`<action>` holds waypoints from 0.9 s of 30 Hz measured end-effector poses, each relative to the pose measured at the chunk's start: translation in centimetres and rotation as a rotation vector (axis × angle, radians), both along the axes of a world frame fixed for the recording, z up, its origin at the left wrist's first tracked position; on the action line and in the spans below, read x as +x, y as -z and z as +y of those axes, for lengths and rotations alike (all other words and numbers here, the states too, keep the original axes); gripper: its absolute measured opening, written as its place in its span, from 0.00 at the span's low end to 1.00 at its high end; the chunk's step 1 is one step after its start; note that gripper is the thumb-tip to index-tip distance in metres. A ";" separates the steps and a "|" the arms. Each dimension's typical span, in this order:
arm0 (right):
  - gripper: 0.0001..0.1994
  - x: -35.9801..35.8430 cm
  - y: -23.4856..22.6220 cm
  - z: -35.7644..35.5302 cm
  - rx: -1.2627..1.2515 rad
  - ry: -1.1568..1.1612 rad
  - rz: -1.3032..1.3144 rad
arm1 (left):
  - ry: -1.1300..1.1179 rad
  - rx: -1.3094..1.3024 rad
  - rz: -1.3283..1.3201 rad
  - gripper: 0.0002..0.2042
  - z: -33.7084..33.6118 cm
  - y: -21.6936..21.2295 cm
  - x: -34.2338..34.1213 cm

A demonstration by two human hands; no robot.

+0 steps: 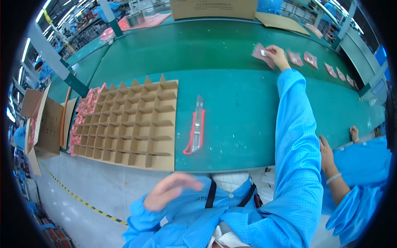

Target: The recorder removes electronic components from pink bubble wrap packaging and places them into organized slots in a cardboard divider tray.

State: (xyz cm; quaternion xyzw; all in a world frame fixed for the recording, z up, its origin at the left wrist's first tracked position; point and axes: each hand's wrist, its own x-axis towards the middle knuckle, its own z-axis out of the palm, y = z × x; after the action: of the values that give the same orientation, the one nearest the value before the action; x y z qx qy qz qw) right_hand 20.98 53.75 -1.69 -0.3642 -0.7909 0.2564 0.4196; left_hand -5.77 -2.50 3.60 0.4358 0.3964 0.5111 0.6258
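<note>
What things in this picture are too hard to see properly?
- Left hand, head view: blurred, so its fingers are unclear.
- Pink packet under the right hand: partly covered by fingers, too small to see inside.
- Divider box: cell walls hide the cell bottoms.
- Big carton: cut off by the top edge.

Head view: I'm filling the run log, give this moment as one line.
right hand: grasping pink packet on green belt | left hand: empty, near torso | cardboard divider tray: mostly empty

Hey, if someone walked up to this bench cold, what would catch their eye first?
Probably the right hand, stretched far across the green belt onto a pink packet at the head of a row. Next, the cardboard divider grid on the left, its leftmost cells filled with pink packets, and the red-handled utility knife lying beside it.
</note>
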 end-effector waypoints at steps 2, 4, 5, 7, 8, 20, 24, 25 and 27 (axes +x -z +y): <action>0.11 -0.9 2.3 2.4 -0.031 0.131 -0.054 | -0.169 0.031 0.049 0.18 -4.0 0.2 -2.8; 0.09 -0.1 3.2 3.8 0.200 0.232 -0.210 | -0.359 0.060 0.052 0.17 -6.9 0.2 -4.3; 0.10 1.5 4.1 5.7 0.106 0.193 -0.064 | -0.424 0.070 0.094 0.17 -7.6 -0.1 -5.6; 0.11 5.8 5.4 9.4 -0.144 0.317 -0.087 | -0.592 0.073 0.175 0.16 -8.6 -0.5 -7.7; 0.10 7.3 6.2 9.4 -0.008 0.334 0.040 | -0.672 0.070 0.212 0.15 -8.6 -0.8 -9.1; 0.15 -6.9 -7.3 3.2 0.234 -0.005 0.126 | -1.020 0.156 1.334 0.09 -3.4 -6.3 -28.1; 0.10 -18.9 -14.0 -17.2 0.539 -0.377 -0.239 | -0.894 0.061 1.649 0.09 4.0 -2.5 -38.0; 0.10 -20.2 -14.4 -20.6 0.560 -0.435 -0.263 | -0.645 0.052 1.814 0.10 5.4 -1.1 -40.6; 0.12 -20.5 -14.3 -24.3 0.516 -0.531 -0.304 | -0.361 0.086 1.956 0.10 8.4 -1.0 -42.2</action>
State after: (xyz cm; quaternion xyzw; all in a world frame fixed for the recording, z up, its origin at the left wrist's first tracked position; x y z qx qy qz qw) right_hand 0.45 29.45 12.65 -0.0635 -0.9491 0.0920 0.2946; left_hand -48.00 5.86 4.59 0.6207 0.7794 0.0286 -0.0799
